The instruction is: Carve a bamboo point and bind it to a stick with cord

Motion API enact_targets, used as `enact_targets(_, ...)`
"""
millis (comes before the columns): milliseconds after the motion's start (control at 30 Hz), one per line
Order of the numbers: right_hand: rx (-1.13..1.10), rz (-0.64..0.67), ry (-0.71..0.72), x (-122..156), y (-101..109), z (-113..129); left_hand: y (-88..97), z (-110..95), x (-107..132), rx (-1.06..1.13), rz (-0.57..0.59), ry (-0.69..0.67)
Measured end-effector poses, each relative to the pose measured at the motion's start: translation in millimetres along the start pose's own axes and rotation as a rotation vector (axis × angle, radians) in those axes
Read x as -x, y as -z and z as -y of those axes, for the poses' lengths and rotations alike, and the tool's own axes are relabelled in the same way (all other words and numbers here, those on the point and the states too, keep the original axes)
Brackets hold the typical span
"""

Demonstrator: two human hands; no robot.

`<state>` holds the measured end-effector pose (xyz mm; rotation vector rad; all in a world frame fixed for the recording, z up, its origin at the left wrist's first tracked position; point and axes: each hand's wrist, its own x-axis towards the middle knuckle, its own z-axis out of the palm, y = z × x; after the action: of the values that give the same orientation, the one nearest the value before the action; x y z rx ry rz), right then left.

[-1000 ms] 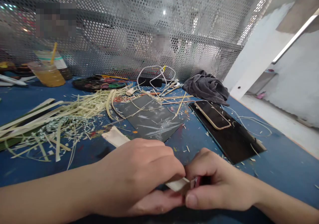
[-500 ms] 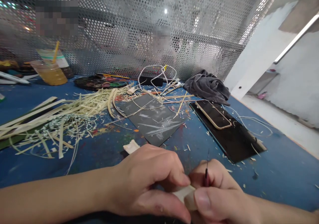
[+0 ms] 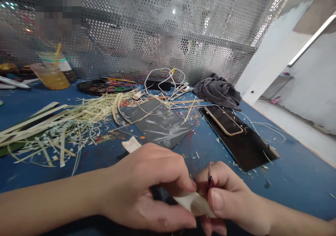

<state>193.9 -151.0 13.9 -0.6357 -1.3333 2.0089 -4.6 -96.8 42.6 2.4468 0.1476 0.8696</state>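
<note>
My left hand [image 3: 147, 187] is closed around a pale flat wooden strip [image 3: 195, 203]; the strip's far end [image 3: 131, 145] sticks out beyond my knuckles. My right hand [image 3: 231, 194] is closed too, thumb pressed on the near end of the strip, and it pinches a thin dark blade with a reddish handle [image 3: 209, 177] that stands up between its fingers. Both hands meet low at the front edge of the blue table [image 3: 288, 173].
A heap of pale straw strips and shavings [image 3: 65, 124] lies at left. A dark scratched mat [image 3: 160, 124] sits centre, a phone [image 3: 223, 119] on a black sheet [image 3: 246, 145] at right. Grey cloth [image 3: 217, 90], white cable [image 3: 165, 76], paint palette [image 3: 105, 87], drink cup [image 3: 51, 76] line the perforated metal screen.
My hands turned the strip: its far end swung back left and its near end now shows under my right thumb. The blade, hidden a second ago, stands up between my right fingers.
</note>
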Motion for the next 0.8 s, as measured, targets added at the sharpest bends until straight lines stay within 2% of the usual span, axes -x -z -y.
enact_targets(133,0.019,-0.017,-0.001,-3,1,0,4.8,-4,-1,-0.027,0.03,-0.001)
enact_targets(233,0.014,-0.003,-0.043,-4,-1,2,7.8,-6,-1,-0.025,0.038,0.051)
enact_targets(367,-0.051,0.023,-0.09,-2,-5,5,6.2,-4,3,0.064,-0.004,0.085)
enact_targets(667,0.054,0.082,0.02,8,-2,-1,-0.5,-2,5,0.152,-0.041,-0.02)
enact_targets(800,0.039,0.109,0.073,8,-4,1,-6.1,-1,9,0.128,-0.16,-0.045)
